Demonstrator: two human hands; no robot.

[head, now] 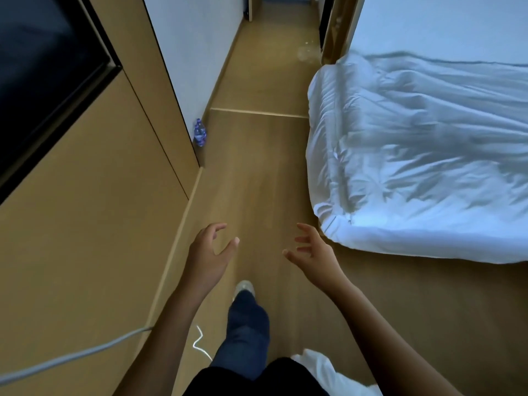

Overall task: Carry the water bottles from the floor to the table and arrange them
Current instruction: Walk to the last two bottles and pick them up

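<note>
we see the water bottles (200, 135) upright on the floor (251, 178) left of centre, against the wall's corner; our left hand (207, 254) and right hand (311, 250) hang loose, holding nothing; likely heavy, slick plastic, so we'd grip mid-body.

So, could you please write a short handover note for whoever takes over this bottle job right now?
Left hand: held out in front, fingers loosely curled, holding nothing.
Right hand: also out in front, fingers spread, holding nothing.
Bottles: a small cluster stands on the floor ahead, against the corner of the wall panel, left of the bed. Exact count is too blurred to tell.
Done: nothing visible; the table is out of view.
Left: walk to the bottles, pick them up, carry them to the table, arrange them.
</note>
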